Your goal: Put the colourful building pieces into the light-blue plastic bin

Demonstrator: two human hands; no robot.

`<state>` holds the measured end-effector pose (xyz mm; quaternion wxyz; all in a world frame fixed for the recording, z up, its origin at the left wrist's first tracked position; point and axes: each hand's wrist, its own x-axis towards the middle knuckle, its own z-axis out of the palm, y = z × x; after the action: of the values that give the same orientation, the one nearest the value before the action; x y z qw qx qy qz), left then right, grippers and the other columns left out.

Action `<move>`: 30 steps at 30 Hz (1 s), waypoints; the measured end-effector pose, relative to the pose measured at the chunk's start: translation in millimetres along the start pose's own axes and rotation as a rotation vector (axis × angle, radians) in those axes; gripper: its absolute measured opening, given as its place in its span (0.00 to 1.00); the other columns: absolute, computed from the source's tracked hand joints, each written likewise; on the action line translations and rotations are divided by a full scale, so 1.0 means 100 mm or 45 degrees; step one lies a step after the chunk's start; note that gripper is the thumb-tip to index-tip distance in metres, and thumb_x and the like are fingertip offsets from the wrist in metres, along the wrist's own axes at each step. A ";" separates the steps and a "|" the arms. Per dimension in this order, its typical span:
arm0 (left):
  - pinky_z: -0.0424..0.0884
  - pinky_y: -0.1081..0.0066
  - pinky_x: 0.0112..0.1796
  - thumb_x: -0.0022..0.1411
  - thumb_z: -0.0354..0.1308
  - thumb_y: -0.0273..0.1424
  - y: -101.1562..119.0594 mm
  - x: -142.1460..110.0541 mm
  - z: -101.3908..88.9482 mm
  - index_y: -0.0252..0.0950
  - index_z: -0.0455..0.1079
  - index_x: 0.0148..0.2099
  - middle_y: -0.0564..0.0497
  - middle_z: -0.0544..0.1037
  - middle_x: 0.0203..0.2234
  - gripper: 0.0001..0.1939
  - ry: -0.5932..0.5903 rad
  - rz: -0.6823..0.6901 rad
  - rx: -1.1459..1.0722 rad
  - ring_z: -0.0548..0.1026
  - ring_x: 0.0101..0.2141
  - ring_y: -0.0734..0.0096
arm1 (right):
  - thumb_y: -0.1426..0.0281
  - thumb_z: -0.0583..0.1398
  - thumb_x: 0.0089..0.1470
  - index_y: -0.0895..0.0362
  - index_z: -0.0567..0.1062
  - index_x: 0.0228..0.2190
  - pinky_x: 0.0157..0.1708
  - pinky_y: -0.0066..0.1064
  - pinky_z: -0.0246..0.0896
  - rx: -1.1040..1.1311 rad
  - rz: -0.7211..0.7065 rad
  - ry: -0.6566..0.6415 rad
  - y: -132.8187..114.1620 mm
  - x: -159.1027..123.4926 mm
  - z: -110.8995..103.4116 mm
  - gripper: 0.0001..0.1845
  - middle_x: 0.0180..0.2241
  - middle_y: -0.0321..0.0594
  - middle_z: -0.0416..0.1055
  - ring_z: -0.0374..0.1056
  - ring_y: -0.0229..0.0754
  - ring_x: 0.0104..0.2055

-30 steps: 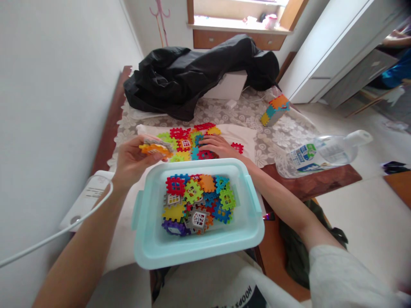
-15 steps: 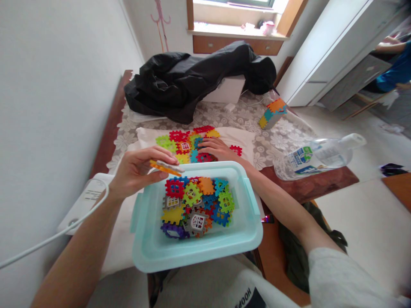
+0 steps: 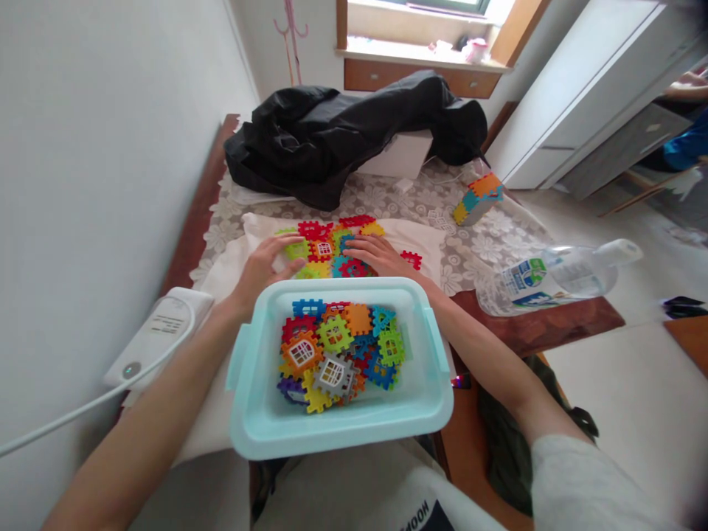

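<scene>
My left hand is over the left side of the plastic interlocking building tiles spread on the white cloth. Its thumb and fingers are apart around a green tile, and nothing shows lifted in them. My right hand lies with outstretched fingers on the blue and red tiles at the pile's right side. Between my forearms stands a light blue plastic tub holding several mixed tiles. An orange window tile and a grey window tile lie on top there.
A single red tile lies right of my right hand. Farther back stands a small assembled tile block. A large clear bottle is at the table's right edge, a white device with a cable at left. Black fabric covers the back.
My left hand has moved from above the tub to the tiles on the cloth and let go of its orange and grey tiles. An orange and a grey window tile now top the tub's pile.
</scene>
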<state>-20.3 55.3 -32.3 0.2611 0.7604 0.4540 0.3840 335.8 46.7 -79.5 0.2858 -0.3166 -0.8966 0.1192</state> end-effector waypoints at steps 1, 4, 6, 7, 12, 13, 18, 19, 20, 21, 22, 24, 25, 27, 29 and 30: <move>0.70 0.36 0.78 0.73 0.70 0.54 -0.05 0.01 0.01 0.40 0.85 0.66 0.37 0.82 0.73 0.30 -0.103 0.060 0.130 0.77 0.75 0.39 | 0.52 0.72 0.75 0.45 0.72 0.79 0.86 0.67 0.50 -0.014 0.008 -0.002 0.00 0.00 0.01 0.39 0.80 0.50 0.70 0.60 0.64 0.85; 0.64 0.34 0.81 0.77 0.64 0.51 -0.13 0.01 0.01 0.42 0.83 0.72 0.38 0.78 0.78 0.30 -0.369 0.177 0.353 0.72 0.79 0.39 | 0.53 0.74 0.72 0.45 0.75 0.76 0.86 0.68 0.52 -0.022 0.012 -0.024 -0.01 0.01 0.00 0.38 0.78 0.50 0.73 0.62 0.64 0.84; 0.67 0.35 0.80 0.79 0.60 0.48 -0.14 0.00 0.01 0.41 0.84 0.70 0.37 0.81 0.75 0.28 -0.475 0.224 0.394 0.75 0.77 0.38 | 0.53 0.75 0.71 0.48 0.76 0.75 0.85 0.67 0.55 -0.011 -0.005 -0.037 -0.02 0.02 -0.02 0.38 0.77 0.52 0.74 0.64 0.64 0.83; 0.69 0.36 0.79 0.80 0.59 0.48 -0.13 -0.01 0.01 0.40 0.85 0.69 0.37 0.83 0.74 0.28 -0.496 0.242 0.400 0.76 0.76 0.38 | 0.54 0.75 0.71 0.49 0.77 0.75 0.85 0.67 0.56 -0.002 -0.011 -0.037 -0.03 0.02 -0.03 0.38 0.76 0.53 0.75 0.64 0.65 0.83; 0.74 0.40 0.76 0.82 0.58 0.51 -0.02 -0.02 0.05 0.38 0.88 0.65 0.36 0.87 0.68 0.28 -0.439 0.295 0.405 0.82 0.70 0.39 | 0.55 0.74 0.73 0.49 0.76 0.75 0.84 0.65 0.59 0.047 0.043 -0.029 -0.12 0.01 -0.07 0.37 0.76 0.54 0.76 0.66 0.63 0.82; 0.74 0.41 0.75 0.82 0.58 0.51 -0.01 -0.03 0.05 0.39 0.88 0.64 0.37 0.88 0.67 0.27 -0.422 0.292 0.418 0.82 0.70 0.40 | 0.55 0.73 0.74 0.49 0.76 0.76 0.84 0.65 0.60 0.055 0.065 -0.026 -0.14 0.01 -0.08 0.36 0.77 0.53 0.75 0.65 0.62 0.82; 0.69 0.36 0.78 0.81 0.60 0.48 -0.09 -0.06 0.02 0.42 0.85 0.71 0.38 0.84 0.73 0.28 -0.495 0.272 0.494 0.77 0.74 0.38 | 0.55 0.68 0.80 0.48 0.73 0.78 0.84 0.65 0.60 0.064 0.114 0.002 -0.23 0.01 -0.11 0.33 0.79 0.53 0.71 0.63 0.59 0.84; 0.68 0.35 0.78 0.81 0.61 0.47 -0.11 -0.07 0.00 0.42 0.84 0.73 0.37 0.82 0.75 0.29 -0.545 0.271 0.497 0.75 0.76 0.37 | 0.54 0.69 0.79 0.49 0.74 0.77 0.85 0.65 0.58 0.056 0.101 -0.009 -0.23 0.01 -0.12 0.33 0.79 0.54 0.72 0.63 0.60 0.84; 0.67 0.34 0.79 0.80 0.61 0.47 -0.12 -0.08 -0.02 0.42 0.83 0.75 0.37 0.80 0.77 0.30 -0.588 0.270 0.492 0.73 0.77 0.36 | 0.53 0.70 0.78 0.50 0.75 0.76 0.85 0.66 0.57 0.045 0.087 -0.023 -0.23 0.01 -0.14 0.34 0.79 0.54 0.72 0.63 0.62 0.84; 0.66 0.34 0.79 0.80 0.62 0.47 -0.13 -0.09 -0.04 0.42 0.82 0.76 0.38 0.79 0.78 0.30 -0.613 0.265 0.478 0.72 0.78 0.36 | 0.53 0.71 0.76 0.51 0.76 0.75 0.85 0.67 0.55 0.035 0.075 -0.041 -0.24 0.02 -0.15 0.35 0.78 0.55 0.72 0.62 0.63 0.84; 0.66 0.35 0.80 0.79 0.63 0.47 -0.12 -0.10 -0.06 0.42 0.82 0.76 0.38 0.78 0.78 0.31 -0.618 0.256 0.456 0.72 0.78 0.36 | 0.54 0.73 0.75 0.51 0.77 0.75 0.86 0.68 0.53 0.026 0.066 -0.061 -0.25 0.02 -0.16 0.35 0.78 0.55 0.73 0.62 0.64 0.84; 0.69 0.37 0.79 0.78 0.65 0.49 -0.10 -0.11 -0.08 0.43 0.83 0.75 0.39 0.81 0.76 0.31 -0.585 0.239 0.400 0.75 0.76 0.36 | 0.58 0.73 0.75 0.50 0.77 0.75 0.87 0.69 0.51 0.015 0.067 -0.106 -0.28 0.03 -0.19 0.34 0.78 0.54 0.72 0.60 0.64 0.85; 0.70 0.38 0.78 0.77 0.66 0.50 -0.08 -0.11 -0.08 0.44 0.83 0.75 0.40 0.82 0.74 0.31 -0.556 0.231 0.377 0.77 0.74 0.37 | 0.61 0.72 0.76 0.50 0.76 0.76 0.87 0.69 0.50 0.011 0.071 -0.123 -0.29 0.03 -0.20 0.33 0.79 0.53 0.72 0.60 0.63 0.86; 0.73 0.40 0.77 0.77 0.66 0.51 -0.05 -0.11 -0.06 0.46 0.84 0.72 0.41 0.86 0.71 0.29 -0.483 0.219 0.347 0.80 0.71 0.39 | 0.65 0.69 0.77 0.48 0.76 0.76 0.87 0.67 0.50 0.007 0.074 -0.142 -0.31 0.04 -0.20 0.31 0.79 0.50 0.73 0.61 0.61 0.85; 0.76 0.41 0.74 0.78 0.67 0.51 -0.05 -0.11 -0.04 0.46 0.86 0.69 0.42 0.89 0.66 0.26 -0.414 0.206 0.330 0.83 0.67 0.41 | 0.63 0.69 0.78 0.48 0.77 0.74 0.86 0.66 0.53 0.010 0.081 -0.117 -0.30 0.05 -0.19 0.29 0.77 0.49 0.75 0.63 0.61 0.84; 0.77 0.42 0.73 0.79 0.66 0.51 -0.06 -0.11 -0.02 0.46 0.87 0.67 0.42 0.90 0.64 0.25 -0.388 0.197 0.321 0.84 0.65 0.42 | 0.60 0.69 0.79 0.48 0.78 0.74 0.85 0.66 0.55 0.015 0.083 -0.090 -0.29 0.05 -0.17 0.28 0.76 0.50 0.76 0.64 0.62 0.83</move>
<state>-28.1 48.3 -39.3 0.1992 0.8690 0.3939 0.2235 328.4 28.5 -52.0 0.2515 -0.3398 -0.8946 0.1448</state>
